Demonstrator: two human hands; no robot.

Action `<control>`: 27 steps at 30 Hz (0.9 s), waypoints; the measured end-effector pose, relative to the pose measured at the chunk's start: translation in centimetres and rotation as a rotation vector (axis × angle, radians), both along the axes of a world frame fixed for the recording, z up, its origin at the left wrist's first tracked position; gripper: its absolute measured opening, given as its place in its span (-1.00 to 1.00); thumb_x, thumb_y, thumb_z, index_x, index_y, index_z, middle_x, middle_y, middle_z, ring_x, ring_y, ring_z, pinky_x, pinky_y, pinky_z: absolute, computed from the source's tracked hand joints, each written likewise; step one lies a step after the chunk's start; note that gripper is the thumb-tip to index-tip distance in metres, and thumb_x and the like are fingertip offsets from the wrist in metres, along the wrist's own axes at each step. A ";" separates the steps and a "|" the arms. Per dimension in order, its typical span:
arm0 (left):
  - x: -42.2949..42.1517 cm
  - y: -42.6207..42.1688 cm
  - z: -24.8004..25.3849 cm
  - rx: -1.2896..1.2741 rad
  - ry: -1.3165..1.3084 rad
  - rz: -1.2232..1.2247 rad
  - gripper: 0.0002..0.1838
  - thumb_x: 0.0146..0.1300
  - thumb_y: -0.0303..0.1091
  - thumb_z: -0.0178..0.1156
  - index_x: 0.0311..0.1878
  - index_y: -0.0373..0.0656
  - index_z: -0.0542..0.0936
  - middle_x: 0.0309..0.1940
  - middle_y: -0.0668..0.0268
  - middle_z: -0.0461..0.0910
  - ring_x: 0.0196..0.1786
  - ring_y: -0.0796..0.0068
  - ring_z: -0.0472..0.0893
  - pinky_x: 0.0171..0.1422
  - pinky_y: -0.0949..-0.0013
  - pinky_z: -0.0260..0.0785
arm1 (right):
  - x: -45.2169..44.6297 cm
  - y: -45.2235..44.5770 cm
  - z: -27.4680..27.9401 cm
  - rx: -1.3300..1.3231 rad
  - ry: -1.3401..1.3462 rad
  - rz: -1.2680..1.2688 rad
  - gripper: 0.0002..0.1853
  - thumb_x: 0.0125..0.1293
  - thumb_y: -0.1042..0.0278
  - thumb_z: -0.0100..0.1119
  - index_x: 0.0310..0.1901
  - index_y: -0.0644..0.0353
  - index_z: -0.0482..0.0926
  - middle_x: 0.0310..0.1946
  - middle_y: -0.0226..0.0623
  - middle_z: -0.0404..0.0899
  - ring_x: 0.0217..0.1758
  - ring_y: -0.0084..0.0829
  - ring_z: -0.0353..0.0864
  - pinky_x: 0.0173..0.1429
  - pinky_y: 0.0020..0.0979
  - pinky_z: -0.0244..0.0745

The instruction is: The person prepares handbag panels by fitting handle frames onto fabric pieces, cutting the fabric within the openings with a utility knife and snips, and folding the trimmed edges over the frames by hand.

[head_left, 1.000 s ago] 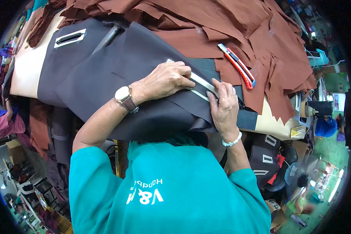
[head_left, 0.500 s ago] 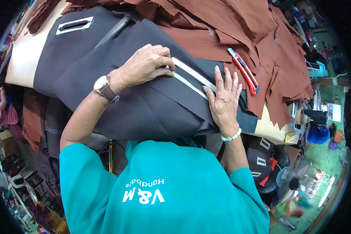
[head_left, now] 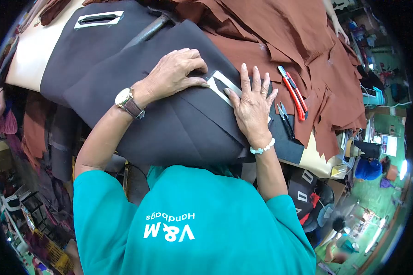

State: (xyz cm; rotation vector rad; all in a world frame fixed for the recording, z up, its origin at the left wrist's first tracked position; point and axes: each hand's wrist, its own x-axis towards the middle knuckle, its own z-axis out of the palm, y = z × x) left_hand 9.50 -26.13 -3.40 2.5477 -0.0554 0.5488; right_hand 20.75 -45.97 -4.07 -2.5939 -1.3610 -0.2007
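Note:
A dark grey fabric panel (head_left: 160, 123) lies folded across the table, with a white-edged slot (head_left: 218, 93) in it. At the slot's left end, my left hand (head_left: 176, 75) is closed, its thumb and bent fingers pinching the fabric there. My right hand (head_left: 252, 107) lies open over the slot's right end, fingers spread and thumb on the white edging. Thread snips (head_left: 286, 122) rest just right of that hand, and a red utility knife (head_left: 294, 94) lies farther right on brown material.
Brown leather-like sheets (head_left: 307, 59) are heaped at the back right. A second white-edged slot (head_left: 98, 19) shows at the upper left, near a metal bar (head_left: 147, 32). Another person's hand (head_left: 341, 32) reaches in at the upper right. Slotted dark pieces (head_left: 303, 188) sit low right.
My right hand has moved left over the slot, uncovering the snips. The slot has shifted and its white edging looks wider apart. Another person's hand has appeared at the upper right.

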 end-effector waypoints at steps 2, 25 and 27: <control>0.1 0.0 -0.1 -0.003 -0.018 -0.004 -0.72 0.00 -0.23 0.34 -0.29 -0.18 0.56 -0.35 0.27 0.47 -0.23 0.27 0.49 -0.14 0.27 0.36 | -0.1 0.9 0.1 0.023 -0.007 0.018 -0.29 0.25 -0.08 0.05 0.39 -0.08 0.10 0.37 -0.04 0.06 0.46 0.12 -0.12 0.34 0.36 -0.26; -2.5 -6.8 3.5 0.002 -0.378 0.648 -0.44 0.00 -0.35 0.32 0.09 -0.27 0.40 0.14 0.01 0.36 0.20 0.04 0.37 0.28 0.14 0.23 | 1.4 14.0 6.5 0.538 0.583 0.452 -0.81 0.19 0.35 0.09 -0.35 0.34 0.52 -0.52 -0.08 0.55 -0.39 -0.19 0.56 -0.26 -0.23 0.42; -2.1 -6.9 6.8 0.150 -0.442 0.662 -0.35 -0.03 -0.24 0.35 0.14 -0.27 0.37 0.14 0.03 0.36 0.22 0.02 0.34 0.28 0.11 0.21 | 1.9 15.5 10.7 0.952 0.798 0.402 -0.84 0.20 0.41 0.07 -0.36 0.37 0.49 -0.53 -0.18 0.56 -0.44 -0.35 0.55 -0.31 -0.33 0.42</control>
